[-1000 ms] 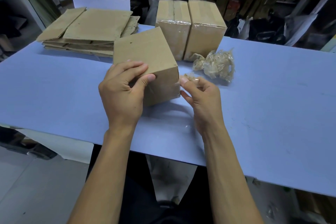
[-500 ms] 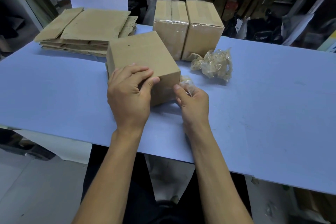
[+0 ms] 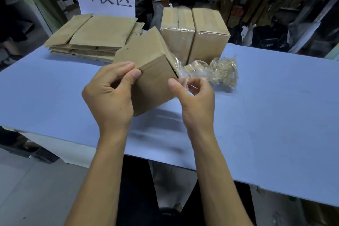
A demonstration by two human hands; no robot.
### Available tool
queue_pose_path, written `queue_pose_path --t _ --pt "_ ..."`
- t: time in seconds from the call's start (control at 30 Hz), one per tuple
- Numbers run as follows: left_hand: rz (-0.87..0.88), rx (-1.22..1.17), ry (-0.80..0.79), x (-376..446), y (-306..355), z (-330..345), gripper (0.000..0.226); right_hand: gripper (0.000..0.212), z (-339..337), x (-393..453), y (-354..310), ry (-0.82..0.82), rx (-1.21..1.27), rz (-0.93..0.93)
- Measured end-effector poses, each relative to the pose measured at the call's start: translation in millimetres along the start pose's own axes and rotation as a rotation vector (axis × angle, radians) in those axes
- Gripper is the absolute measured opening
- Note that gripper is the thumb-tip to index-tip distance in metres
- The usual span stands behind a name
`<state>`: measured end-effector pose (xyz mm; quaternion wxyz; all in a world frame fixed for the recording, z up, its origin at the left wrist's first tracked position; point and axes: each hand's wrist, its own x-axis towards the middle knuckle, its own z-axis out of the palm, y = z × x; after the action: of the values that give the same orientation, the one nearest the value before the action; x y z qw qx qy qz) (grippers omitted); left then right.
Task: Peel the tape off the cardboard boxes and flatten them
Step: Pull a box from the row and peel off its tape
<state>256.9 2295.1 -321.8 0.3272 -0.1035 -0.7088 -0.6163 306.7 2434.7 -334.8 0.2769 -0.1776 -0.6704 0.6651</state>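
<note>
The light, stiff box (image 3: 154, 79) is gripped at its near corner by the left hand (image 3: 110, 95); thin, clingy tape (image 3: 180, 73) is pinched by the right hand (image 3: 197, 95).

Even, diffuse overhead light; frame soft, wide-angle warped.
Blue table (image 3: 275, 106) is brightly lit with faint sheen; soft shadows are cast under the box (image 3: 154, 82) and hands. Glare is seen on the tape wad (image 3: 218, 71). Background is left dim. Straight edges are bowed near the borders; slight motion blur throughout.
</note>
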Motion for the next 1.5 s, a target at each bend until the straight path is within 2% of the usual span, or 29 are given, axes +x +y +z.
queue_pose_path --t 0.1,0.27,0.4,0.47,0.53,0.6,0.67,0.7,0.77,0.83,0.93,1.03,1.13,1.27,1.37,1.5 --pt "0.002 0.012 -0.009 -2 0 0 0.017 0.029 1 1 2 0.047 -0.054 -0.044" --pt "-0.067 -0.017 -0.027 5 -3 -10 0.016 0.022 -27 8 -11 -0.087 0.050 -0.023" --pt "-0.095 -0.006 -0.096 10 1 -11 0.015 0.019 -43 12 -30 -0.148 -0.018 -0.072" --pt "-0.005 0.096 -0.184 15 10 -11 0.029 0.018 -43 19 -47 -0.177 -0.127 -0.120" --pt "0.170 0.197 -0.338 19 24 -9 0.053 0.020 -37 24 -65 -0.217 -0.184 -0.197" --pt "0.366 0.274 -0.478 23 38 -4 0.054 0.019 -26 25 -80 -0.301 -0.129 -0.219" --pt "0.456 0.352 -0.541 27 43 -2 0.035 0.016 -18 27 -88 -0.416 -0.038 -0.187" --pt "0.439 0.374 -0.558 30 42 -4 0.034 0.014 -15 30 -89 -0.468 0.014 -0.157" --pt "0.382 0.386 -0.605 33 35 -9 0.051 0.008 -13 36 -88 -0.560 0.148 -0.077" --pt "0.366 0.395 -0.612 32 26 -15 0.073 0.016 -11 42 -87 -0.596 0.245 0.011" --pt "0.337 0.349 -0.502 26 13 -18 0.073 0.011 -5 44 -80 -0.630 0.320 0.143" --pt "0.330 0.312 -0.441 23 4 -20 0.063 0.015 0 43 -71 -0.612 0.389 0.248" --pt "0.337 0.320 -0.443 26 -1 -22 0.061 0.024 4 44 -72 -0.588 0.358 0.236" --pt "0.185 0.322 -0.427 22 -18 -20 0.071 0.022 35 20 -64 -0.462 0.138 0.115" --pt "0.155 0.272 -0.450 15 -29 -20 0.073 0.011 42 4 -46 -0.372 0.179 0.083" --pt "0.160 0.263 -0.512 16 -31 -21 0.068 0.024 35 8 -29 -0.328 -0.057 -0.111"
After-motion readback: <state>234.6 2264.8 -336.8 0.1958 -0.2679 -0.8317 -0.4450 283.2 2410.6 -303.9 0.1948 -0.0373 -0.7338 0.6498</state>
